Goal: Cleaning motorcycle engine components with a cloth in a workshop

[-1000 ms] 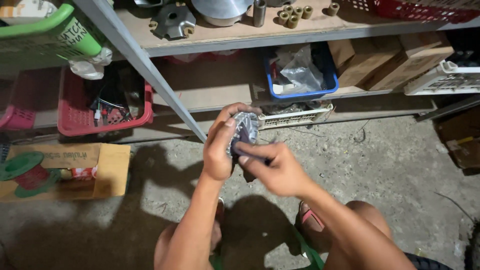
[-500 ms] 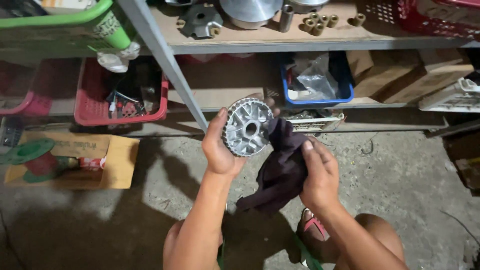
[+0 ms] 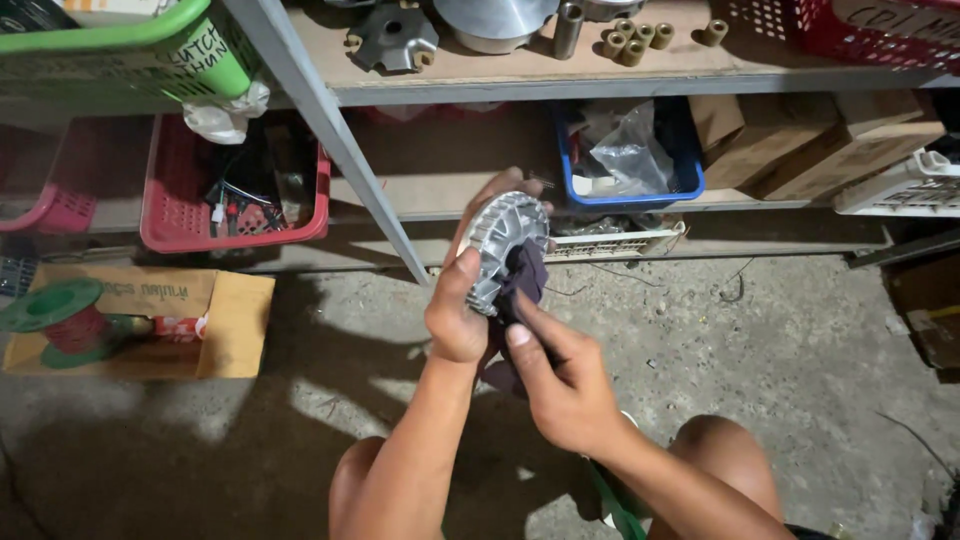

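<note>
— Finned metal pulley disc (image 3: pixel 503 245), that's what sits at the centre of the frame, yes? Walk me across from the left.

— Far left, a cardboard box (image 3: pixel 190 320) lies on the concrete floor (image 3: pixel 780 340) with a green spool (image 3: pixel 55 318) on it. Above that, upper left, a green basket (image 3: pixel 120 45) and a red basket (image 3: pixel 235 190) sit on the shelving, with a slanted grey steel post (image 3: pixel 330 140) running down beside them.

— And the hands?

— The left hand (image 3: pixel 462 315) is clamped round the disc's lower rim, thumb up the near edge, fingers curled behind it. The disc stands nearly edge-on to the camera, raised in front of the lower shelf. Just right of it, the right hand (image 3: pixel 565 385) is closed on a dark purple rag (image 3: pixel 522 285), thumb and forefinger pressing the cloth against the disc's face.

— That differs from half a second back?

— It does. Then the disc faced the camera flat and the rag hung loose from the right hand, off the metal. Now the disc is turned sideways and the cloth is back on it, so I judge the wiping has moved to another face, not finished.

— Further right?

— A blue bin (image 3: pixel 680 170) with a clear plastic bag, then brown boxes (image 3: pixel 800 140) and a white crate (image 3: pixel 900 190). On the top shelf lie small brass rollers (image 3: pixel 635 40).
</note>
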